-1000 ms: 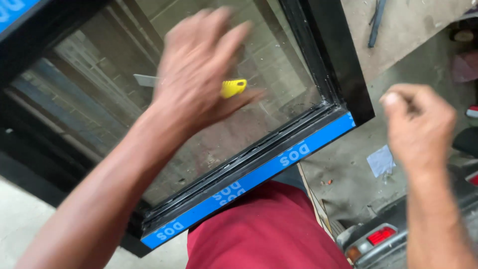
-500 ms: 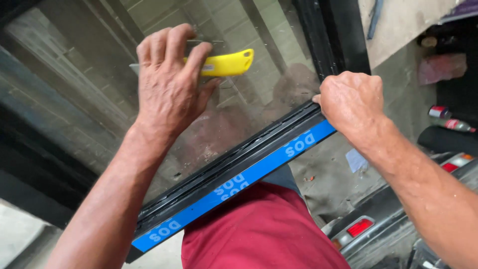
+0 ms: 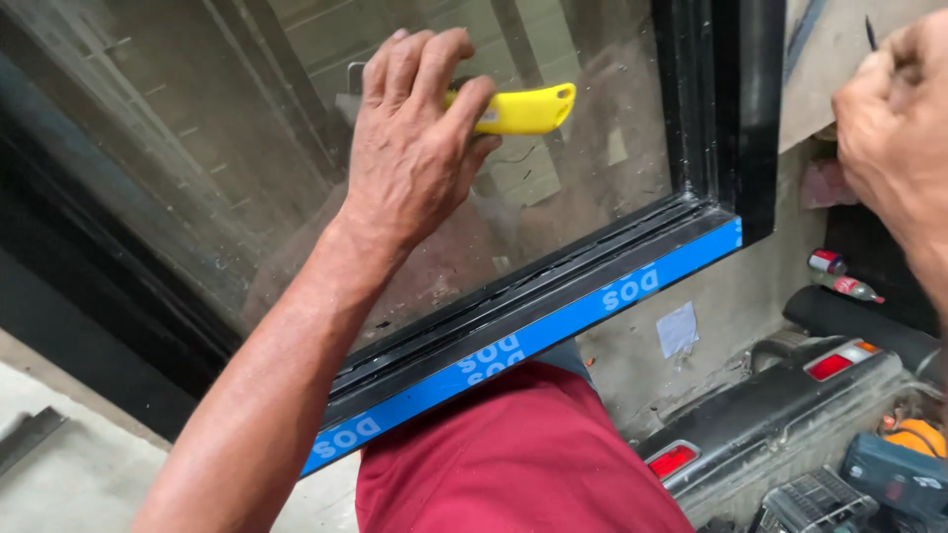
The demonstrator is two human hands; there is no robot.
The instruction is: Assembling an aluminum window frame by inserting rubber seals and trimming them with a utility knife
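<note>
My left hand (image 3: pixel 410 148) lies on the glass pane (image 3: pixel 178 148) of a black window frame (image 3: pixel 736 109) and is closed on a yellow utility knife (image 3: pixel 528 109), whose body sticks out to the right past my fingers. Blue protective tape (image 3: pixel 533 341) runs along the frame's near edge, which rests against my red-clad lap (image 3: pixel 513 454). My right hand (image 3: pixel 894 109) is up at the right edge, away from the frame, with its fingers curled shut. A thin dark sliver (image 3: pixel 869 32) shows above its knuckles; I cannot tell if it is held.
On the concrete floor (image 3: pixel 731 316) to the right lie a black part with red lamps (image 3: pixel 790 395), two small red-capped bottles (image 3: pixel 839 281), a scrap of paper (image 3: pixel 677 329) and dark tool cases (image 3: pixel 889 479). A metal bar (image 3: pixel 30 434) lies at the lower left.
My right hand has let go of the frame's near corner and risen to the upper right. My left hand with the knife stays on the glass; the view has shifted closer.
</note>
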